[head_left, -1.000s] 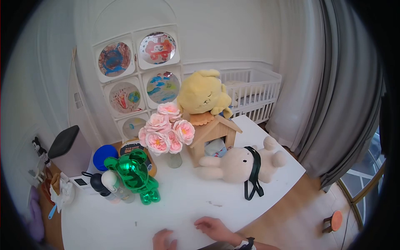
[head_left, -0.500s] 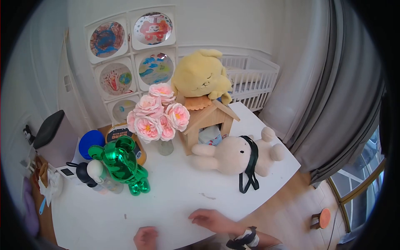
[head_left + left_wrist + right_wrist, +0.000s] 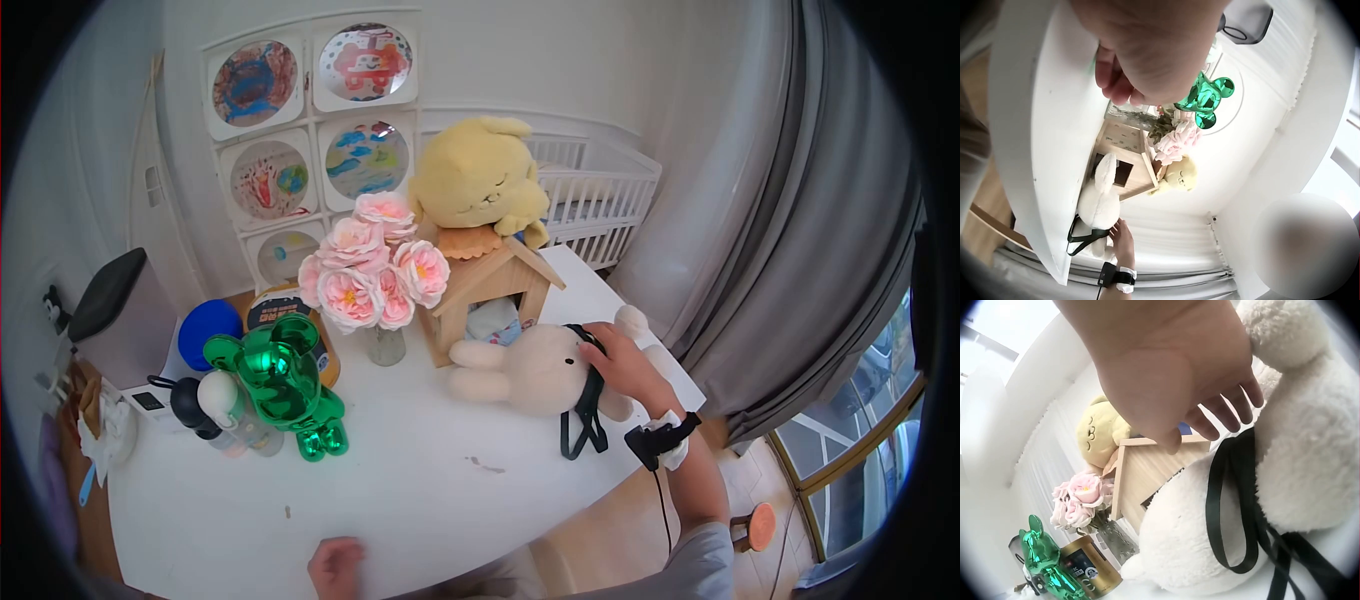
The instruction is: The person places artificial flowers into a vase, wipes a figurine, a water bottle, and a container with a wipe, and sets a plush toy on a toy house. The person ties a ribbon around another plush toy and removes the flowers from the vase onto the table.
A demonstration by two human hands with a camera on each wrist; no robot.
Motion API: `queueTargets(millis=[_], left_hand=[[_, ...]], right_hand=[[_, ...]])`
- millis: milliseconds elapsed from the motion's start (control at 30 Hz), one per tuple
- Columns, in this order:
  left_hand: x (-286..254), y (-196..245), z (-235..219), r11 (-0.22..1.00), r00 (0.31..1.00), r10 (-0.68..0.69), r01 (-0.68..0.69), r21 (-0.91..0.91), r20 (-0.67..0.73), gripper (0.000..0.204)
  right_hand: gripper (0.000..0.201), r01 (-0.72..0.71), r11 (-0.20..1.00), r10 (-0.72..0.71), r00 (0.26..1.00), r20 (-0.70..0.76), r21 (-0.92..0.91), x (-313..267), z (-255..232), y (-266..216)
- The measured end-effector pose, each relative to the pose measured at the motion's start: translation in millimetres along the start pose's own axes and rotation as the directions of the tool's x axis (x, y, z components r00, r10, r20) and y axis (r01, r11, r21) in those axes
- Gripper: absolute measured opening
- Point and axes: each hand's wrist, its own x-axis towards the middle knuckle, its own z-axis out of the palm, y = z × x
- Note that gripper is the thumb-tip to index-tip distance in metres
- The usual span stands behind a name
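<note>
A cream plush bunny (image 3: 535, 372) lies on its side on the white table (image 3: 420, 510), ears pointing left. Round its neck is a dark green ribbon (image 3: 592, 408) whose looped ends trail onto the tabletop. My right hand (image 3: 627, 362) is over the bunny's neck and body, by the ribbon. In the right wrist view its fingers (image 3: 1212, 425) are extended and spread beside the plush body, not wrapped round it. Near the table's front edge my left hand (image 3: 337, 567) hangs loosely curled with nothing in it.
Behind the bunny stands a wooden toy house (image 3: 490, 295) with a yellow plush (image 3: 475, 175) on top. Pink flowers (image 3: 380, 270) in a glass vase, a shiny green bear figure (image 3: 280, 380), bottles (image 3: 222, 400) and a blue round object (image 3: 210, 335) occupy the left side.
My right hand has moved from the table's front forward and right to the bunny. The left hand remains near the front edge. The head view has shifted somewhat.
</note>
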Motion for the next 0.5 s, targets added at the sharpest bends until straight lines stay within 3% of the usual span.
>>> queueTargets(millis=[67, 100, 133, 200, 267, 500], left_hand=[[-5, 16, 5, 0.989, 0.995, 0.104, -0.104, -0.103, -0.001, 0.015], [4, -6, 7, 0.989, 0.993, 0.113, -0.115, -0.095, -0.029, 0.007], [-1, -6, 4, 0.992, 0.993, 0.092, -0.097, -0.079, -0.068, 0.007], [0, 10, 7, 0.995, 0.997, 0.072, -0.069, -0.076, 0.035, 0.012], [1, 15, 10, 0.993, 0.997, 0.077, -0.075, -0.089, 0.018, 0.011], [3, 26, 16, 0.993, 0.992, 0.117, -0.116, -0.026, 0.046, 0.010]], right_hand=[[0.044, -0.016, 0.999, 0.012, 0.994, 0.106, 0.045, 4, 19, 6], [0.055, -0.083, 0.994, 0.095, 0.978, 0.185, -0.075, -3, 9, -1], [0.059, -0.159, 0.982, 0.176, 0.965, 0.192, -0.104, -4, 6, -12], [0.061, -0.150, 0.983, 0.167, 0.968, 0.188, -0.105, -5, 12, -1], [0.065, -0.221, 0.971, 0.237, 0.945, 0.228, -0.093, -10, 7, -15], [0.073, -0.223, 0.941, 0.312, 0.863, 0.398, -0.253, -22, -12, -52]])
